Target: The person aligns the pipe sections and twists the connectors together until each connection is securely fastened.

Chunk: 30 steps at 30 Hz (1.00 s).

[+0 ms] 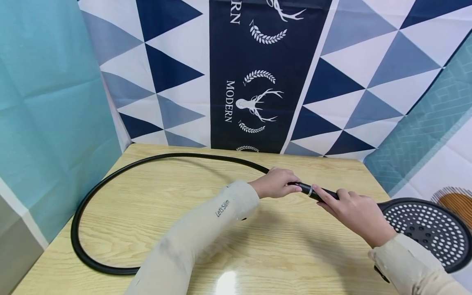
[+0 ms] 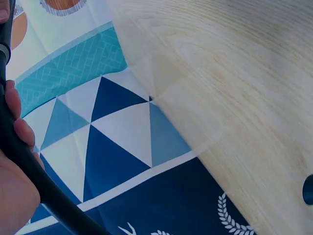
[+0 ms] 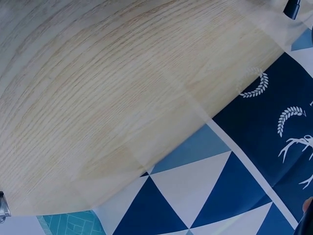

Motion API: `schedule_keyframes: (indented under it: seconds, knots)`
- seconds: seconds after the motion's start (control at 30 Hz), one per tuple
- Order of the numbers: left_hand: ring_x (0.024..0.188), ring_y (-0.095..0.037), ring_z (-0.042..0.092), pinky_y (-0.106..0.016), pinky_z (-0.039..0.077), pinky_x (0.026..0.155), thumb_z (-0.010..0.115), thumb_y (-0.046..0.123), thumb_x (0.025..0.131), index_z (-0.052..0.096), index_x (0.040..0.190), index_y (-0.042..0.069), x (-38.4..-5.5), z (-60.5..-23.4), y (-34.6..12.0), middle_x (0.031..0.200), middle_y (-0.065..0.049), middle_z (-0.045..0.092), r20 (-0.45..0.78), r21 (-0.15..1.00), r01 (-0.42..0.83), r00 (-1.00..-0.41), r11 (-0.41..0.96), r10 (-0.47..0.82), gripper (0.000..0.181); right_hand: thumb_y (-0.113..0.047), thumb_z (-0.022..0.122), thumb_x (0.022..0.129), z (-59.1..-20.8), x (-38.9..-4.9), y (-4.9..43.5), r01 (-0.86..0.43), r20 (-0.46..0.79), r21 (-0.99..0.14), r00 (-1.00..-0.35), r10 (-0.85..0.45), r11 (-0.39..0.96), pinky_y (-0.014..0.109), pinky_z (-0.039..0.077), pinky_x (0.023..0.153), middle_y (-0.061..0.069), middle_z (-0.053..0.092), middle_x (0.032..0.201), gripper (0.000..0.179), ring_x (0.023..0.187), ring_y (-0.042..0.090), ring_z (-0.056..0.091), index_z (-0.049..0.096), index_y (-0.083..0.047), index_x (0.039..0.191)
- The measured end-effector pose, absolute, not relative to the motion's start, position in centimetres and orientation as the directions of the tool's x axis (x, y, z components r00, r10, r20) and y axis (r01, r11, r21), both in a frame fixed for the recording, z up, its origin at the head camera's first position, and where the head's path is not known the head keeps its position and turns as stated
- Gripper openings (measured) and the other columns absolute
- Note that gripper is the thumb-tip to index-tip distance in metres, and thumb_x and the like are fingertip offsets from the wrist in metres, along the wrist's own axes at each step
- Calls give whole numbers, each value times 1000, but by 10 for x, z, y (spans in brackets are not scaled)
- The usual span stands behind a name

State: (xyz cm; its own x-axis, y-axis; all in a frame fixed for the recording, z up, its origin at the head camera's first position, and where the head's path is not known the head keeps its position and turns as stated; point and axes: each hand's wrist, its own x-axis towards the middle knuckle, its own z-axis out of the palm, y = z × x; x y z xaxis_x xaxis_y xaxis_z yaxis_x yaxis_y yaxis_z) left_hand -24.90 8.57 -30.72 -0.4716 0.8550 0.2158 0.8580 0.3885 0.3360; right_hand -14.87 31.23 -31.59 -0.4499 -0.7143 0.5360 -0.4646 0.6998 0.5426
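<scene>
A black handheld shower head (image 1: pixel 427 229) with a round, pale-dotted face is above the table's right side. My right hand (image 1: pixel 354 213) grips its handle, the fingers wrapped round it. My left hand (image 1: pixel 276 182) holds the end of the black shower hose (image 1: pixel 79 225), close to the joint with the handle. A light ring (image 1: pixel 310 191) shows at that joint, between both hands. From the left hand, the hose runs in a wide loop over the table's left side. In the left wrist view, curled fingers (image 2: pixel 23 131) wrap the hose; the right wrist view catches only a fingertip (image 3: pixel 307 203) at its edge.
A light wooden table (image 1: pixel 258 262) lies under both arms. Behind it hangs a patterned cloth (image 1: pixel 177 102) with triangles and a dark deer panel. A teal cloth (image 1: pixel 48 102) covers the left side, and another patterned cloth (image 1: pixel 435 135) hangs at right.
</scene>
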Motion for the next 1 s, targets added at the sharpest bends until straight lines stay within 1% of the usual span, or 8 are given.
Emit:
schedule_keyframes:
  seconds: [0.2,0.33,0.53,0.67,0.73,0.8,0.93,1.0]
  knots:
    - [78,-6,53,-24,35,81,59,26,98,73,106,14,-249,-309,89,83,5,60,238,327,863,-469,384,850,21,-44,17,107,-318,-149,315,-461,546,548,-433,-717,697,24,18,33,9,37,53,55,39,11,22,59,-13,128]
    - [76,-7,52,-25,35,81,60,26,98,72,108,13,-249,-312,88,82,3,59,263,326,873,-453,364,852,20,-44,17,107,-319,-148,315,-459,549,545,-437,-713,701,24,19,33,9,38,53,55,39,12,23,58,-13,129]
    - [73,-8,52,-25,36,77,61,26,97,72,107,13,-251,-318,85,80,2,59,290,303,889,-429,343,855,19,-44,16,107,-320,-148,311,-465,539,534,-456,-708,706,26,22,32,9,39,54,56,38,13,25,58,-15,129]
    - [72,-9,50,-21,36,71,56,24,100,70,109,10,-253,-319,85,79,2,55,244,334,882,-422,333,873,21,-44,17,107,-321,-148,311,-471,547,541,-432,-717,697,26,21,31,8,37,52,55,38,13,24,59,-14,127]
    - [74,-9,51,-21,37,71,51,23,102,69,111,10,-253,-319,86,81,1,56,218,341,877,-425,340,879,24,-43,18,108,-321,-149,311,-473,555,541,-420,-718,695,27,20,31,8,35,52,54,38,14,22,59,-14,126]
    - [79,-9,55,-22,38,76,50,22,103,69,112,9,-252,-317,86,85,0,61,207,342,871,-436,353,876,25,-43,19,107,-321,-150,311,-475,562,540,-411,-718,695,27,19,31,8,34,52,53,38,14,21,59,-14,126]
    - [88,-9,60,-25,38,83,52,24,102,71,110,10,-250,-316,86,95,0,68,201,320,867,-455,381,867,25,-44,21,107,-322,-151,311,-471,567,544,-404,-718,694,26,18,31,7,34,52,51,39,13,20,59,-15,126]
    - [88,-8,60,-25,38,82,54,25,101,72,108,10,-249,-317,85,96,1,69,203,327,863,-463,386,863,24,-44,21,107,-323,-150,311,-474,568,543,-401,-719,693,25,17,32,7,34,52,51,39,13,20,59,-15,126]
